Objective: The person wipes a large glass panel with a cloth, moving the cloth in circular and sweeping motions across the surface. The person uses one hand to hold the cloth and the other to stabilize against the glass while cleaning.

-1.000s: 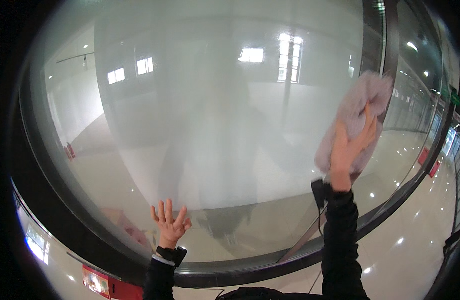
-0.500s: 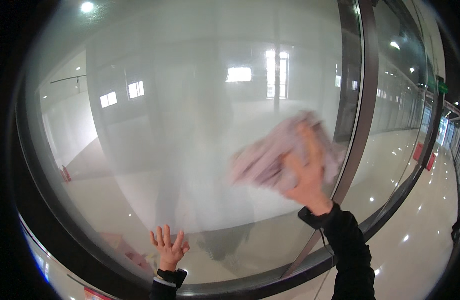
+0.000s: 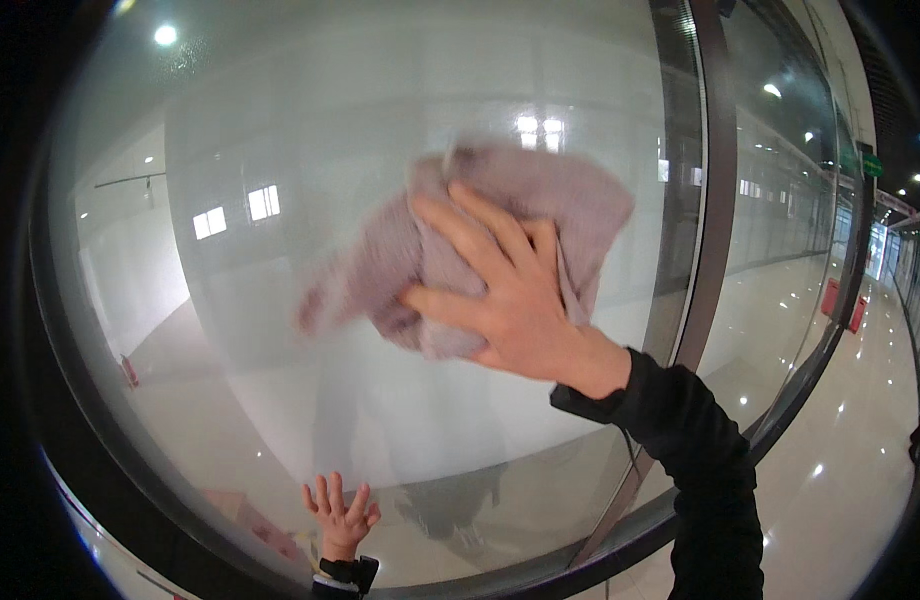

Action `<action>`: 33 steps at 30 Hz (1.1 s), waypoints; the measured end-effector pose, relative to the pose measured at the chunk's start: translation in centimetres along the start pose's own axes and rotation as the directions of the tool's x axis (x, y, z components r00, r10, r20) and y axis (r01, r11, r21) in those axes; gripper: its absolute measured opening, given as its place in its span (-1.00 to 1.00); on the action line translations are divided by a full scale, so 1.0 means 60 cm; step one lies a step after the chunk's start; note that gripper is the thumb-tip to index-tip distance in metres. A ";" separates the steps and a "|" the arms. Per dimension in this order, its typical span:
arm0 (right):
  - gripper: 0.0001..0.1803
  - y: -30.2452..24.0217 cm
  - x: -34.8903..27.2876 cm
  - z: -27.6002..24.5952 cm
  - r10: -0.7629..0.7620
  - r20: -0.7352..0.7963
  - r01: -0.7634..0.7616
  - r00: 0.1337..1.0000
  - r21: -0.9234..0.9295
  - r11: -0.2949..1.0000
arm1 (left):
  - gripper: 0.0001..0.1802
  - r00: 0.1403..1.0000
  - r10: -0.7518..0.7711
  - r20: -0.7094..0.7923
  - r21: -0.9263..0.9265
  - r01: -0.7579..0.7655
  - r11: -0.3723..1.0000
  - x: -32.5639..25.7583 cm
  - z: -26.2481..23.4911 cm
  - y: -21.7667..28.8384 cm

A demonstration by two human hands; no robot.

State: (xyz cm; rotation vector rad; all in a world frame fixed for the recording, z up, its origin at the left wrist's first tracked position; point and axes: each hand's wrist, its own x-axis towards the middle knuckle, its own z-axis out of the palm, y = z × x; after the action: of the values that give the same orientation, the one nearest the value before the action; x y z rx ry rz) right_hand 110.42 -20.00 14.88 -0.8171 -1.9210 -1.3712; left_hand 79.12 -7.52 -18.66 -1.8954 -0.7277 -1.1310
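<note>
While the crumpled pale mauve cloth (image 3: 500,250) lies pressed flat against the large frosted glass panel (image 3: 280,130), near the panel's middle and just left of its dark vertical frame post (image 3: 705,220), the right hand (image 3: 510,300) spreads over it with fingers fanned and bearing down rather than closed round it. Judging from the blur, the cloth is mid-sweep; the wipe likely goes best with the palm kept flat so the whole wad stays in contact, with overlapping passes and the loose left tail of the cloth tucked under so it does not drag. Low on the panel, well below the cloth, the left hand (image 3: 340,510) rests open against the glass, fingers splayed, holding nothing; a steady brace there should help balance. The cloth's left edge is smeared by motion, so its outline is unclear. Frosting hides whatever stands behind the panel, and only faint reflections of ceiling lights and a shadowy figure show. Both forearms are cut off at the lower edge, and the black sleeve (image 3: 700,470) covers the right arm.
</note>
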 end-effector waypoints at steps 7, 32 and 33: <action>-0.39 0.138 -0.083 -0.093 0.581 -0.407 -0.647 0.705 -0.035 0.761 | -0.50 1.000 -0.014 0.012 0.025 0.014 1.000 -0.016 0.003 0.011; -0.36 0.255 0.011 -0.131 0.540 -0.493 -0.634 0.682 -0.029 0.773 | -0.47 1.000 -0.015 0.007 0.009 0.015 1.000 -0.015 -0.002 0.010; -0.36 0.253 0.026 -0.125 0.554 -0.530 -0.659 0.642 -0.012 0.752 | -0.47 1.000 -0.013 -0.013 -0.004 0.013 1.000 -0.013 -0.003 0.010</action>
State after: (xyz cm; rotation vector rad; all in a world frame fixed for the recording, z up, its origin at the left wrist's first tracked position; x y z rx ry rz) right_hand 122.39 -22.95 26.59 -0.9773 -0.9621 -1.1900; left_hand 79.19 -8.03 -19.54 -1.8872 -0.7328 -1.1524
